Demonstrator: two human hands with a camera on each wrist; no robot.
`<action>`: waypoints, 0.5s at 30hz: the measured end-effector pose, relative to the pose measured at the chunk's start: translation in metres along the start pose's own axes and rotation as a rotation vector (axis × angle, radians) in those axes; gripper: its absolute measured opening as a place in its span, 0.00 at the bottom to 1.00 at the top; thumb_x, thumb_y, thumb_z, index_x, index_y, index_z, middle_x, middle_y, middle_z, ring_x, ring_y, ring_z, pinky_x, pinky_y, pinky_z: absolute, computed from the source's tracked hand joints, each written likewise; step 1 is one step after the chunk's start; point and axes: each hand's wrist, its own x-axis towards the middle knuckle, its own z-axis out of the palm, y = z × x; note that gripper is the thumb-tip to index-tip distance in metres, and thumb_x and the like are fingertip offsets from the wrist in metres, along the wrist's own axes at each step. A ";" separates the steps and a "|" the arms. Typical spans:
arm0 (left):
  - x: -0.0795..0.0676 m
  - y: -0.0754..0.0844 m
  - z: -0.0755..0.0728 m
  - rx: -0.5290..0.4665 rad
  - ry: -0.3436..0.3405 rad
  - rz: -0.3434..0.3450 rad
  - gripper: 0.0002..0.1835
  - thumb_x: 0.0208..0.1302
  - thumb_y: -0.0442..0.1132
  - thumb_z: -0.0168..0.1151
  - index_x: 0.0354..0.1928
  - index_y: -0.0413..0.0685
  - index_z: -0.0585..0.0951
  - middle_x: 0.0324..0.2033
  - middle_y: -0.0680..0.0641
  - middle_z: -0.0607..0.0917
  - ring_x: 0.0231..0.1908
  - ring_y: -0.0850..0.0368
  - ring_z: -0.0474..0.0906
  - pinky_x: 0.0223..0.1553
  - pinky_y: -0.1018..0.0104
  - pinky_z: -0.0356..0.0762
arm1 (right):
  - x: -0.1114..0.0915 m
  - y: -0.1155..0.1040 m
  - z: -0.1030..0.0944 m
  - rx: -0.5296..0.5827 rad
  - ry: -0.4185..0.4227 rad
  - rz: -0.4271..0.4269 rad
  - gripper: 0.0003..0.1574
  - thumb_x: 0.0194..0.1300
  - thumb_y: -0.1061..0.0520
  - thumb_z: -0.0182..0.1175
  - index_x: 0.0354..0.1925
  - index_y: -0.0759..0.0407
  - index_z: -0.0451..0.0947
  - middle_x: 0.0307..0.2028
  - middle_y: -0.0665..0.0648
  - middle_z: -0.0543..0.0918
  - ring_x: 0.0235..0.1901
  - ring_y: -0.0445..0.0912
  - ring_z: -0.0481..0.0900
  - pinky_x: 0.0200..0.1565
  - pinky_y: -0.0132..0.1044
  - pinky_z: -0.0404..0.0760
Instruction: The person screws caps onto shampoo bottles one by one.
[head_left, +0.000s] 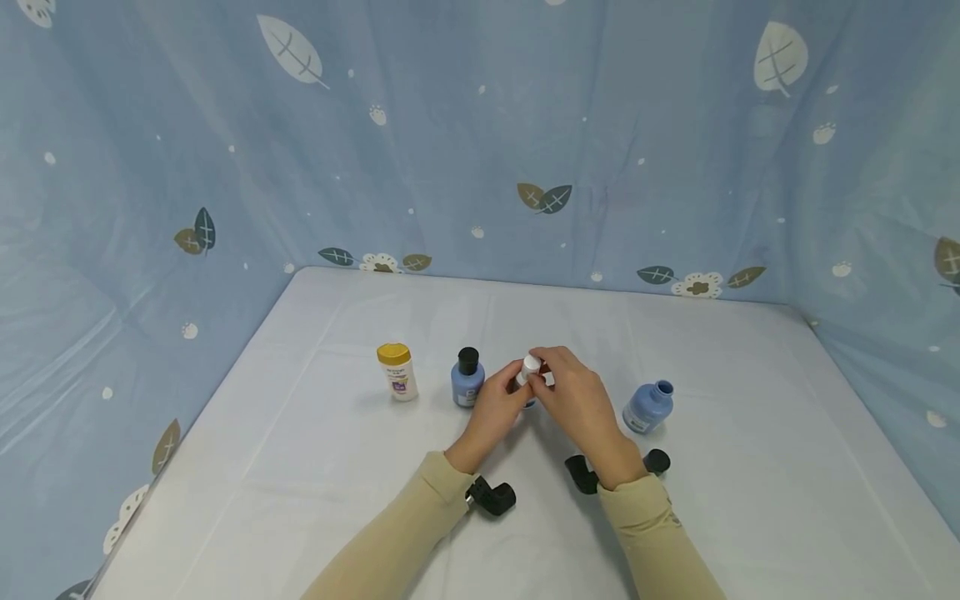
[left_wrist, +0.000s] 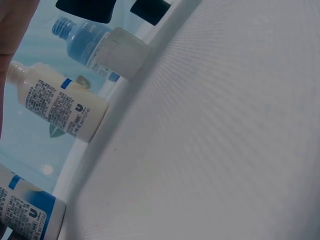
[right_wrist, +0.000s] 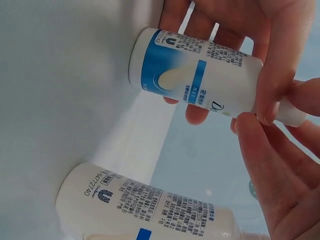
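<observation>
My left hand (head_left: 497, 406) grips the body of a small white bottle (right_wrist: 185, 70) with a blue band and printed label. My right hand (head_left: 579, 404) pinches the white cap (head_left: 531, 365) at its top. The bottle is upright, its base low at the white table; fingers hide much of it in the head view. To its right, a white bottle (right_wrist: 125, 200) with a bare neck (left_wrist: 17, 73) stands close by. Left of my hands is a blue bottle (head_left: 467, 388) with a black cap (head_left: 468, 360).
A white bottle (head_left: 403, 379) with a yellow cap stands farther left. An uncapped blue bottle (head_left: 647, 408) stands right of my right hand, with a whitish block (left_wrist: 126, 52) overlapping it in the left wrist view. Black pieces (head_left: 491, 497) sit by both wrists. Leaf-patterned blue cloth (head_left: 450, 150) surrounds the table (head_left: 360, 500).
</observation>
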 end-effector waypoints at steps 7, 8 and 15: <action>0.000 -0.001 0.002 -0.012 0.002 -0.031 0.14 0.61 0.47 0.56 0.48 0.59 0.77 0.39 0.56 0.80 0.34 0.62 0.73 0.30 0.68 0.72 | 0.000 -0.001 -0.001 -0.034 -0.055 -0.006 0.28 0.56 0.57 0.60 0.57 0.53 0.70 0.46 0.52 0.75 0.24 0.42 0.73 0.22 0.34 0.70; 0.000 -0.001 0.002 -0.004 0.004 -0.028 0.13 0.61 0.47 0.56 0.48 0.59 0.77 0.36 0.55 0.81 0.32 0.62 0.73 0.29 0.68 0.72 | 0.000 -0.001 -0.001 -0.044 -0.056 -0.018 0.28 0.56 0.58 0.60 0.56 0.53 0.70 0.46 0.52 0.74 0.24 0.42 0.73 0.23 0.34 0.70; 0.001 -0.001 0.001 0.017 0.017 -0.019 0.15 0.61 0.46 0.56 0.50 0.59 0.77 0.30 0.54 0.78 0.27 0.61 0.69 0.26 0.69 0.70 | 0.000 0.000 -0.002 -0.024 -0.010 -0.048 0.22 0.56 0.61 0.59 0.51 0.55 0.74 0.42 0.51 0.76 0.23 0.41 0.73 0.23 0.33 0.72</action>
